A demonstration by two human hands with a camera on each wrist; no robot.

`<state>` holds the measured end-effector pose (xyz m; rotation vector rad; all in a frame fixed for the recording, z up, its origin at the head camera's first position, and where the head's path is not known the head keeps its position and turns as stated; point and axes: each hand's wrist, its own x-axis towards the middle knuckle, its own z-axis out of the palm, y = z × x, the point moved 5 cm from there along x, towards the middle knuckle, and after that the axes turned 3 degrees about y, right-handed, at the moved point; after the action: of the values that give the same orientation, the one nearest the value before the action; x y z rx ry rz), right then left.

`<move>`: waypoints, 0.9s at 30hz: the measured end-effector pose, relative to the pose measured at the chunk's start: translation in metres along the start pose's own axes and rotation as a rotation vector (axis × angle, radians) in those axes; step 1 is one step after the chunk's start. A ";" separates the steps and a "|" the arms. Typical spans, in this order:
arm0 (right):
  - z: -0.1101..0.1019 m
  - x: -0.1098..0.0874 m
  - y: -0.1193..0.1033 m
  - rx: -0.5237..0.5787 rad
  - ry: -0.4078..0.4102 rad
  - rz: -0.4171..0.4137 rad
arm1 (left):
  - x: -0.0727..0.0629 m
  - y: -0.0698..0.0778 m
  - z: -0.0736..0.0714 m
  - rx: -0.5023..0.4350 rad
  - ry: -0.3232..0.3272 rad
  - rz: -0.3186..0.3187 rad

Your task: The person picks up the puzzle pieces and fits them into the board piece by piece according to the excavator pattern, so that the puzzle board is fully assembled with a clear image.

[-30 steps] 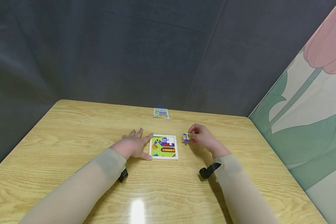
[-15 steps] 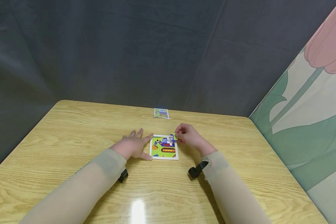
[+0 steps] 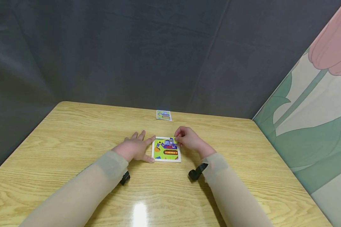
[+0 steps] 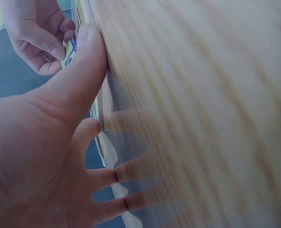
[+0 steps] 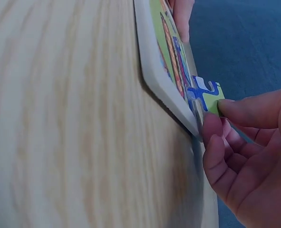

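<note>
A white-framed jigsaw puzzle with a picture of an excavator lies on the table. My right hand pinches a green and blue puzzle piece between thumb and fingers at the frame's far right corner. In the right wrist view the piece stands tilted, its lower edge right at the puzzle's surface. My left hand lies spread on the table at the puzzle's left side, thumb and index fingertip against the frame. In the left wrist view its thumb partly hides the piece.
A small card printed with the same excavator picture lies near the table's far edge, behind the puzzle. A dark curtain hangs beyond the wooden table. To the right is a wall with a tulip pattern.
My right hand has carried the puzzle piece leftward from beside the frame to over its far right corner, then slightly lower. My left hand has stayed in place.
</note>
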<state>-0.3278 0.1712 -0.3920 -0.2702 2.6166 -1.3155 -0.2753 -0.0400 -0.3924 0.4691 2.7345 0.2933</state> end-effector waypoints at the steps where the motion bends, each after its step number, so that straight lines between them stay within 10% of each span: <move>1: 0.001 0.000 0.000 -0.005 -0.005 -0.001 | 0.000 0.000 0.000 -0.001 0.000 0.001; 27: 0.007 -0.005 -0.003 -0.184 0.028 -0.004 | -0.001 0.001 0.000 -0.002 0.003 0.008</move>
<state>-0.3212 0.1657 -0.3930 -0.2862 2.7650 -1.0877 -0.2743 -0.0398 -0.3917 0.4797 2.7359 0.2996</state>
